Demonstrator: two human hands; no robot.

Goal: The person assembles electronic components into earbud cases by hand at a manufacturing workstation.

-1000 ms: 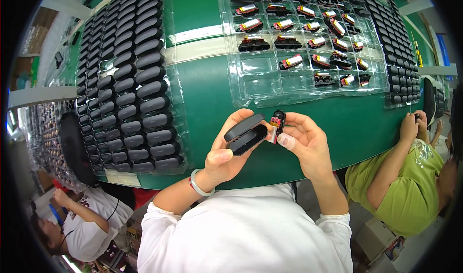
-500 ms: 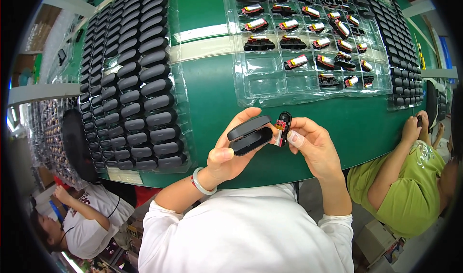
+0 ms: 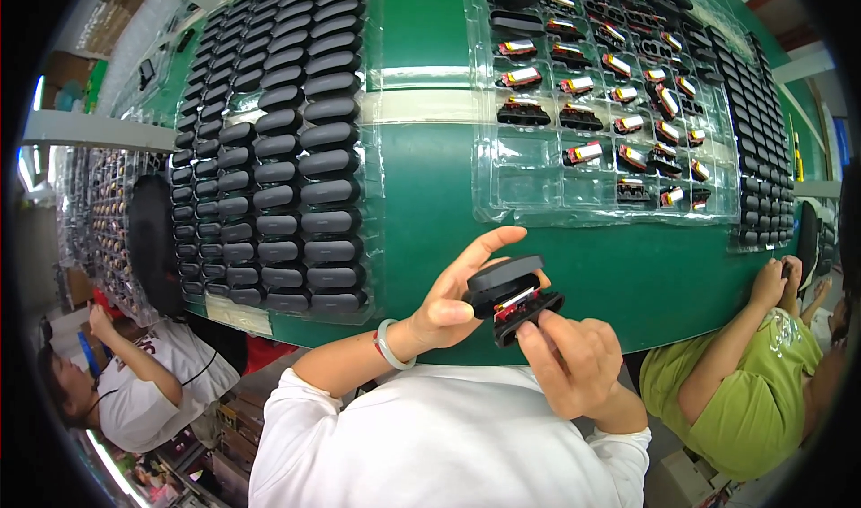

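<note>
My left hand (image 3: 462,293) grips a black oval case (image 3: 509,290) with its lid hinged open, held over the near edge of the green table (image 3: 421,212). My right hand (image 3: 574,356) comes in from below and presses a small red and silver insert (image 3: 514,303) into the case's lower half, fingertips on its rim. A light bracelet (image 3: 390,345) sits on my left wrist. Both hands are close to my white-shirted chest.
Rows of closed black cases fill a tray (image 3: 269,158) on the left. A clear plastic tray (image 3: 601,104) with several red and silver inserts lies at the back right, beside more black cases (image 3: 762,140). One person in green (image 3: 762,373) works at the right, another in white (image 3: 152,373) at the left.
The small insert that my right hand held beside the case has gone into the opened case. My right hand has dropped below the case, and the view has moved closer.
</note>
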